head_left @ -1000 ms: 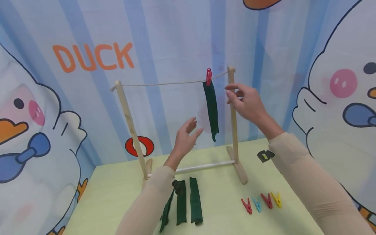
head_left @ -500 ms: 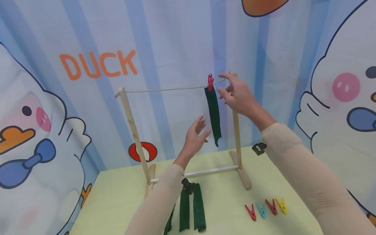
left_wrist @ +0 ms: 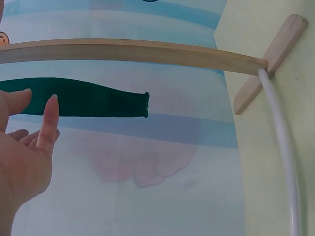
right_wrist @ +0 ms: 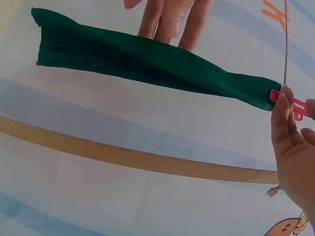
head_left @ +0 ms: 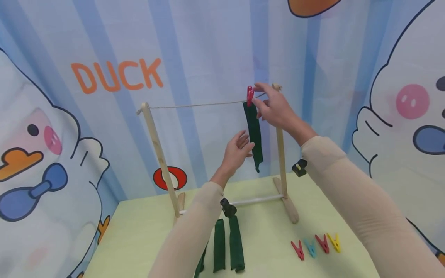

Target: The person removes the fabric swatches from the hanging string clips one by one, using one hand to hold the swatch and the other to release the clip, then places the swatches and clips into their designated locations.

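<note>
A strip of dark green cloth (head_left: 255, 131) hangs from the rope (head_left: 194, 105), held there by a red clothespin (head_left: 250, 94). At the clothespin, my right hand (head_left: 276, 108) has its thumb and fingers bent about the handles; the right wrist view shows fingertips (right_wrist: 280, 108) on it. My left hand (head_left: 236, 152) is raised beside the lower half of the hanging strip, its fingers loosely spread and holding nothing. In the left wrist view, finger and thumb lie in front of the green cloth (left_wrist: 108, 102); whether they touch it, I cannot tell.
The rope spans two wooden posts (head_left: 156, 150) joined low down by a white bar (head_left: 257, 200). More green cloth strips (head_left: 236, 247) lie on the yellow table (head_left: 139, 231), partly behind my left forearm. Several clothespins (head_left: 322, 244) in red, blue and yellow lie at right.
My right hand has moved left from near the right post to the red clothespin. The left hand has come up and right, closer to the hanging cloth strip. The head view has shifted slightly.
</note>
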A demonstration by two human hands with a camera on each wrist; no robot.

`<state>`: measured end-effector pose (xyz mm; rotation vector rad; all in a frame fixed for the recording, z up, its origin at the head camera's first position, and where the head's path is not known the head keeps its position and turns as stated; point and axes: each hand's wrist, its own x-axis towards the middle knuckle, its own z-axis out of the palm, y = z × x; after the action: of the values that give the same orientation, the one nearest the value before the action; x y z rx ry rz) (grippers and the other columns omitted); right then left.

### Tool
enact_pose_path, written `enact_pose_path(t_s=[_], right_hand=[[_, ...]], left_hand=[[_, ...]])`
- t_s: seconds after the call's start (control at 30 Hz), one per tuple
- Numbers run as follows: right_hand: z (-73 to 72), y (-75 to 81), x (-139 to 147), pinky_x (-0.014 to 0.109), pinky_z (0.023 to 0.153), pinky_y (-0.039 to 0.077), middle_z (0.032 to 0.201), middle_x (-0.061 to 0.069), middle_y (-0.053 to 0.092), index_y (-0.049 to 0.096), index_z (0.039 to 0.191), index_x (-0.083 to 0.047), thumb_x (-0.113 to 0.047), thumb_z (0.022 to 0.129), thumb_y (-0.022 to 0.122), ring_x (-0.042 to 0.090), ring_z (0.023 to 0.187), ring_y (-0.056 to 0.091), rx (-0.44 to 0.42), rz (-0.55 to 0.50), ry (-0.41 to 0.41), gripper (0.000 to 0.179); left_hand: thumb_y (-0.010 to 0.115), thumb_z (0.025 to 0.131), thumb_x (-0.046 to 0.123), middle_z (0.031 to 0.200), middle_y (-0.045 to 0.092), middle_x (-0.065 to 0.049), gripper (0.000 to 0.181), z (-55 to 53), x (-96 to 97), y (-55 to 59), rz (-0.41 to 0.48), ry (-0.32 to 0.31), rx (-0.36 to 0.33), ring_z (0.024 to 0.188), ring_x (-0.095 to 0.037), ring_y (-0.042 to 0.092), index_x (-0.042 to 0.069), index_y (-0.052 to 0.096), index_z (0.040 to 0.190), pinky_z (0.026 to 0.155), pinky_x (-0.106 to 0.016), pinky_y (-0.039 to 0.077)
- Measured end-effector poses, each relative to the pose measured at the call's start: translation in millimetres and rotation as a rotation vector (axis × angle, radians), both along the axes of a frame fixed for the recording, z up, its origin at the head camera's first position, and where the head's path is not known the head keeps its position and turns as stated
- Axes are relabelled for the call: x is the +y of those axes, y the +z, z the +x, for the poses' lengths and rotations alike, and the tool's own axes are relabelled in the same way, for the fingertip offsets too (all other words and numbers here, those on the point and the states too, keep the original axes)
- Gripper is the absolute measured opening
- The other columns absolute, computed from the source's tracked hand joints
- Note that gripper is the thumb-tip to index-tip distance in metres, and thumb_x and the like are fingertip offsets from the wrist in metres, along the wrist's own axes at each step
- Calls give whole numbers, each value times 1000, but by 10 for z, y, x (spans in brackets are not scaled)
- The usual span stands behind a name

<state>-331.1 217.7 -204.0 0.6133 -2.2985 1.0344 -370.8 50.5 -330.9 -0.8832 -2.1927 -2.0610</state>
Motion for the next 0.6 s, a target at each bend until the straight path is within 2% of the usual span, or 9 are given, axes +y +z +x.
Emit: enact_pose_path(t_s=[0.2,0.43,0.6], right_hand=[[1,5,-15,30,73,58,154,10,41,28,157,-10,-20,106,50,25,75,65,-50,7,10,56],[-27,12,-63,28,68,57,154,15,39,27,157,-7,-16,108,43,30,74,64,-63,-24,45,52],[-41,-2,-57,33,70,58,153,15,39,26,158,-8,-17,109,40,30,75,63,-78,-64,48,51]], left_hand=[[61,101,14,155,41,-12,62,-11,35,-18,41,-6,-15,139,-24,44,7,32,156,91,-37,55],[60,100,4,152,44,-18,63,-64,65,45,170,-47,-54,135,-26,48,3,30,156,85,-36,58],[61,99,2,148,48,-19,63,-40,110,115,208,-67,-62,133,-27,51,5,32,155,97,-39,52]])
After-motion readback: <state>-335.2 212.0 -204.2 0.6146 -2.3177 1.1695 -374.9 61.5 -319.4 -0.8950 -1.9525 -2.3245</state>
